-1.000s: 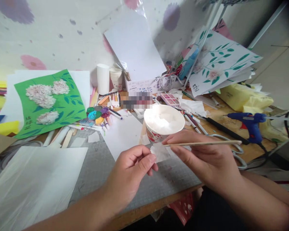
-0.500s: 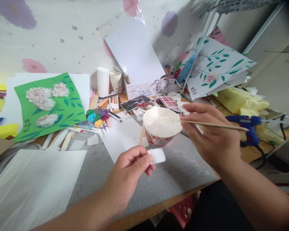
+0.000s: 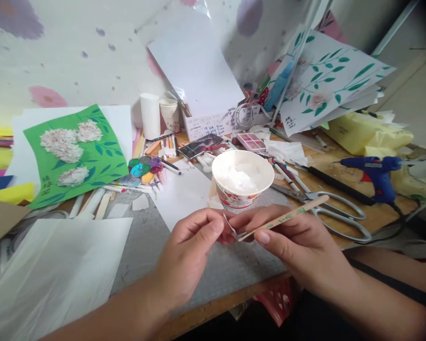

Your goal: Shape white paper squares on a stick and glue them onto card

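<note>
Between thumb and fingers, my left hand point(image 3: 190, 253) pinches a small piece of white paper point(image 3: 230, 225), now seen nearly edge-on. My right hand point(image 3: 301, 246) grips a flat wooden craft stick point(image 3: 287, 216) with green marks on it. The stick's lower tip is close to the paper; whether they touch I cannot tell. Right behind both hands stands a paper bowl point(image 3: 234, 200) with a red print, holding a soft white mass point(image 3: 244, 179).
Scissors point(image 3: 341, 222) lie right of the bowl, with a blue glue gun point(image 3: 374, 170) beyond. At left are a green sheet with ruffled flowers point(image 3: 106, 161) and a pale sheet point(image 3: 57, 270). Markers, a phone point(image 3: 200, 145) and paper cups point(image 3: 150, 116) crowd the back.
My right hand has brought the stick down and left from above the bowl to the paper. The paper has turned edge-on in my left hand. The scissors have come into view.
</note>
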`<state>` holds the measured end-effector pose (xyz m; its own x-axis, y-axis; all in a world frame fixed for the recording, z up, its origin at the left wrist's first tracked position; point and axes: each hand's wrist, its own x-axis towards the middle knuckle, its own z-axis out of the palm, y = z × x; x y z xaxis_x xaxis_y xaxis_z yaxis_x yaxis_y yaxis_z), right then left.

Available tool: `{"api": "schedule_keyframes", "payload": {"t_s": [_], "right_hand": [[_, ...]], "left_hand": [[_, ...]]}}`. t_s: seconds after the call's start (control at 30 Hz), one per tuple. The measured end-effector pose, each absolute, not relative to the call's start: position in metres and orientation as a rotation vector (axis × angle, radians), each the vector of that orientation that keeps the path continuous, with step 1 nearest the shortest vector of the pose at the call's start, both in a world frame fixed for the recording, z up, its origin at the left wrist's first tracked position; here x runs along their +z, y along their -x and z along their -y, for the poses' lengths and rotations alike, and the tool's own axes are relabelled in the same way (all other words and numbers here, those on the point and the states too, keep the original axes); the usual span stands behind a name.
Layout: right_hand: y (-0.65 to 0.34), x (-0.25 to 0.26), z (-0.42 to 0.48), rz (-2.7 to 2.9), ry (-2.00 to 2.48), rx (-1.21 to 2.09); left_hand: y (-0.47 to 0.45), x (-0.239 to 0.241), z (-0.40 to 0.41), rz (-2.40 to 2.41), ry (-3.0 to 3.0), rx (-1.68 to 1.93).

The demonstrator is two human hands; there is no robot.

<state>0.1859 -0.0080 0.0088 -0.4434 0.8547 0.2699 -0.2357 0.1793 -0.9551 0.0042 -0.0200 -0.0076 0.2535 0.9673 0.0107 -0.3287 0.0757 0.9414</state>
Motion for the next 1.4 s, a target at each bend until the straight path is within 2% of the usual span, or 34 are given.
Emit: {"api": "schedule_keyframes", "payload": {"t_s": [0.2, 0.5, 0.93, 1.4], "right_hand": [[-0.195, 0.008, 0.01, 1.552, 0.703, 1.302], [-0.204, 0.016, 0.008, 1.743, 0.691, 1.068], [-0.207, 0.013, 0.01, 1.808, 0.649, 1.121], [-0.208, 0.02, 0.007, 1.94, 0.592, 1.023]], "left_hand": [[-0.004, -0.008, 0.022, -0.944, -1.072, 1.136], [-0.002, -0.007, 0.02, -0.897, -1.124, 0.933], [-0.001, -0.004, 0.02, -0.885, -1.081, 0.818], [-0.002, -0.001, 0.019, -0.86, -1.07, 0.792]]}}
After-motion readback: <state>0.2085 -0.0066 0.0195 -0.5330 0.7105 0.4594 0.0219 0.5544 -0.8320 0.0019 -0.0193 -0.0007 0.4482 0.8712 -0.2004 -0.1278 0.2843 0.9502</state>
